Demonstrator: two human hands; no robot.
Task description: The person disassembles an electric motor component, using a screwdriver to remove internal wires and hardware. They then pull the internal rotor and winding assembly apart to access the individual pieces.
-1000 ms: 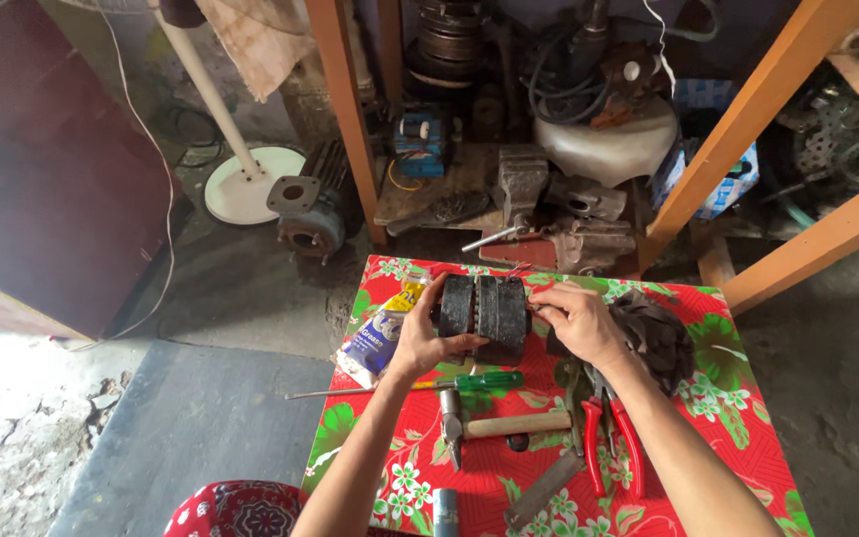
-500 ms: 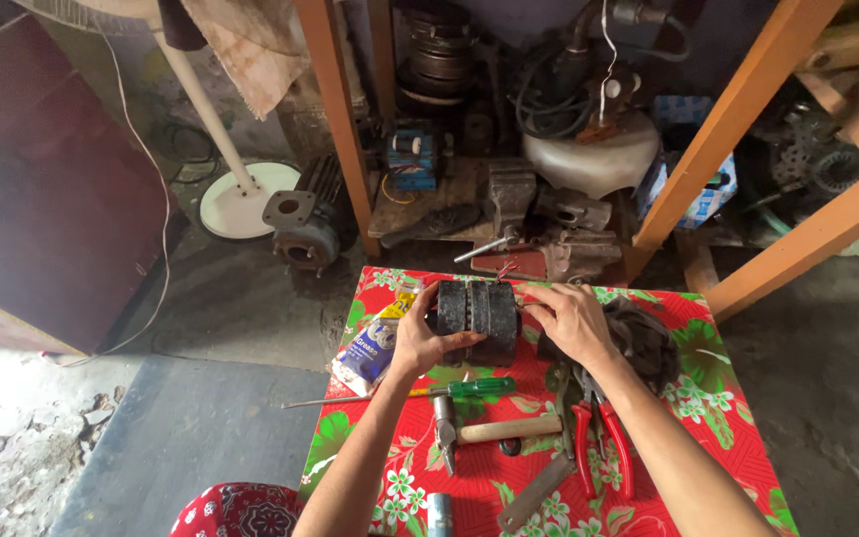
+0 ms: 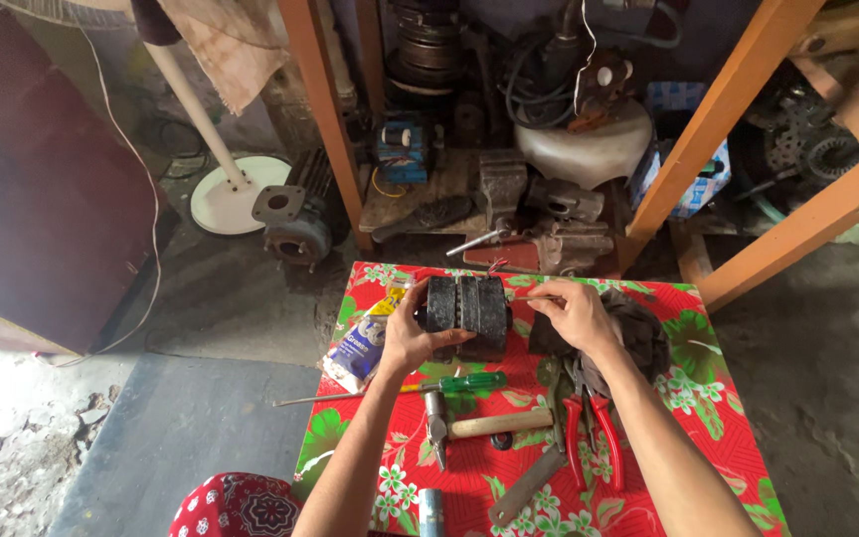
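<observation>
Left hand (image 3: 412, 338): clamped on the black motor (image 3: 466, 308).
Right hand (image 3: 574, 313): fingers pinched together on a thin rod (image 3: 521, 298) beside the motor.
Table (image 3: 728, 438): 1 hammer (image 3: 474, 426), 1 screwdriver (image 3: 429, 385), pliers (image 3: 589, 428).

A small table (image 3: 708, 398) stands in the foreground, its cloth carrying everything at hand. Near its far edge sits a motor block (image 3: 466, 314), with the left hand (image 3: 412, 343) on its left side and the right hand (image 3: 577, 314) just to its right. A rag (image 3: 638, 333) lies under and beyond the right hand. A pouch (image 3: 360, 348) hangs over the table's left edge, beside the left hand. In front of the block lies a screwdriver (image 3: 420, 386), pointing off to the left; nearer the person lies a hammer (image 3: 479, 426), and right of it a pair of pliers (image 3: 587, 426). Behind the table, on the floor between two slanting posts, stands a vise (image 3: 534, 224) — a fan stand (image 3: 236, 194) is well off to the left.
</observation>
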